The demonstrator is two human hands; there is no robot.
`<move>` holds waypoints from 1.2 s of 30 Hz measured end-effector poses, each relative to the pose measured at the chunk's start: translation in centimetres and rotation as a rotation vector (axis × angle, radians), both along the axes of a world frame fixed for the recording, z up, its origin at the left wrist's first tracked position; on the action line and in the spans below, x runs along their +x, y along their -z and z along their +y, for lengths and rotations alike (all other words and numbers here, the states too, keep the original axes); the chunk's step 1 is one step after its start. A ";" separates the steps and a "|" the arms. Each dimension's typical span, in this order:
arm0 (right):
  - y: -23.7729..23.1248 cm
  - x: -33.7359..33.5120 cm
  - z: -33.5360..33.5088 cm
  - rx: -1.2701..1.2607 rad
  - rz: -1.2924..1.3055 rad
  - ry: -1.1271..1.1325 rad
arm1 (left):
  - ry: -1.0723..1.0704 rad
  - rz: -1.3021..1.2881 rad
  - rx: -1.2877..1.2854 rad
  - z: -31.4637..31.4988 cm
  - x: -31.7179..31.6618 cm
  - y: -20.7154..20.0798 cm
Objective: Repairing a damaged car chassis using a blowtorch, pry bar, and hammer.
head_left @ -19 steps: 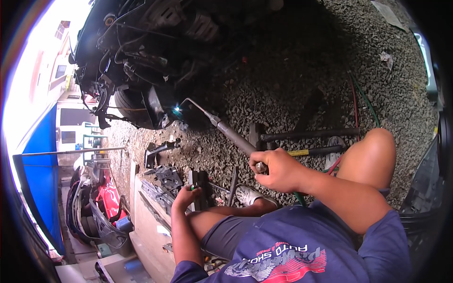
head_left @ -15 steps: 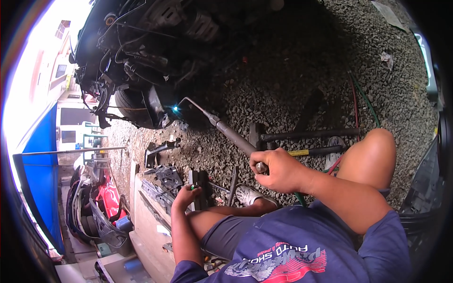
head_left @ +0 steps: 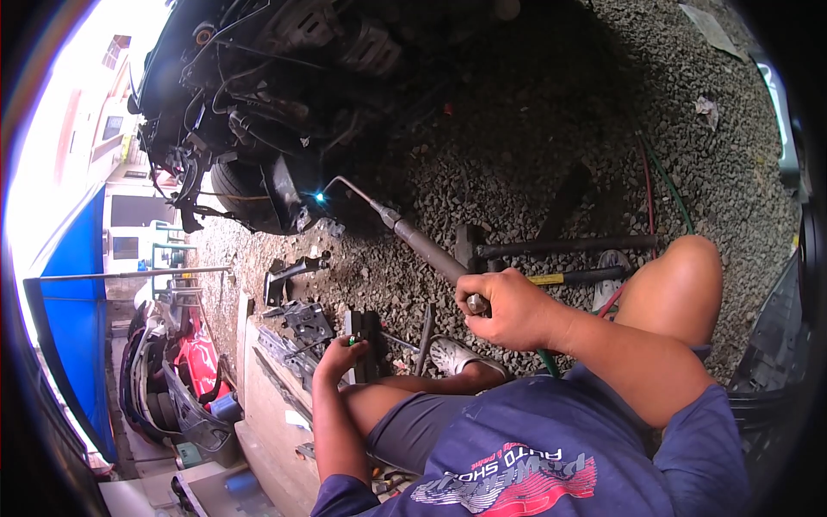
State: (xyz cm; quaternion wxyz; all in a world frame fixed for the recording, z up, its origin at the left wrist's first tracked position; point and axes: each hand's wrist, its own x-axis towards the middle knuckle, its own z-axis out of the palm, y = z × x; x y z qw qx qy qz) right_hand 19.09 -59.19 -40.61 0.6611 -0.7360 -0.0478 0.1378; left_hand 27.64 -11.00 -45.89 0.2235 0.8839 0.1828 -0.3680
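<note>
My right hand [head_left: 508,312] is wrapped round the handle of a gas torch [head_left: 428,252]. The torch points up and left, and a small bright blue flame [head_left: 320,197] burns at its bent tip. That flame is close to the dark, torn metal at the lower edge of a car [head_left: 282,185]; whether it touches cannot be made out. Lower left, near my knee, my left hand [head_left: 336,360] has its fingers closed on a small green object [head_left: 351,341], too small to name. Beside this hand lie dark metal parts [head_left: 307,322].
A sledgehammer [head_left: 560,246] and a hammer with a yellow and black handle [head_left: 573,277] lie on gravel beyond my right hand. Red and green hoses [head_left: 678,191] run at the right. A metal bracket [head_left: 291,277] lies below the car. Car parts [head_left: 164,388] are piled at far left.
</note>
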 end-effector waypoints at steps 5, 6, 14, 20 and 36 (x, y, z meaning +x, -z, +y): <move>0.0 -0.1 0.1 -0.003 0.002 -0.004 | 0.004 -0.003 0.001 0.0 -0.1 -0.2; 0.0 -0.2 0.1 -0.012 -0.015 -0.003 | 0.014 0.000 0.012 -0.1 -0.1 -0.2; 0.1 -1.2 0.0 -0.037 -0.119 -0.009 | 0.026 0.013 0.039 -0.1 0.1 -0.4; -0.3 -1.5 0.0 -0.048 -0.163 -0.006 | 0.044 0.002 0.080 1.1 0.1 0.2; 0.4 -1.3 0.1 -0.106 -0.196 0.016 | 0.038 0.008 0.070 0.8 0.1 0.2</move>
